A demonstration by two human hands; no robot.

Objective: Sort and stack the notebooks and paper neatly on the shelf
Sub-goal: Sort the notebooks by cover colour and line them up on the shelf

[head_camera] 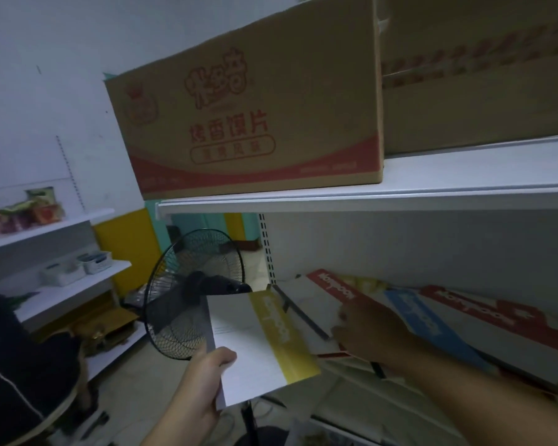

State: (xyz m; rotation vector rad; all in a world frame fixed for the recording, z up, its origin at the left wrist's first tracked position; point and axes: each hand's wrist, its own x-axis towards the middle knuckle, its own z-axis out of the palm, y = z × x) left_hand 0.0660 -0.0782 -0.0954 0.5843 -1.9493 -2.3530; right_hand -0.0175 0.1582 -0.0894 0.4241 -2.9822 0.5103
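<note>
Yellow-banded white notebook (258,342): tilted, off the shelf's left end; red-banded notebooks (332,284) and blue-banded notebook (426,320): flat, overlapping, on lower shelf (351,391).

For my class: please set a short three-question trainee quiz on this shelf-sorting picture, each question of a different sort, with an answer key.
1. True or false: the left hand holds a notebook with a yellow band.
2. Multiple choice: the right hand rests on A) the cardboard box, B) the notebooks on the lower shelf, C) the fan.
3. Fill in: the notebook to the right of the right hand has a ____ band.

Key: 1 true; 2 B; 3 blue.
</note>
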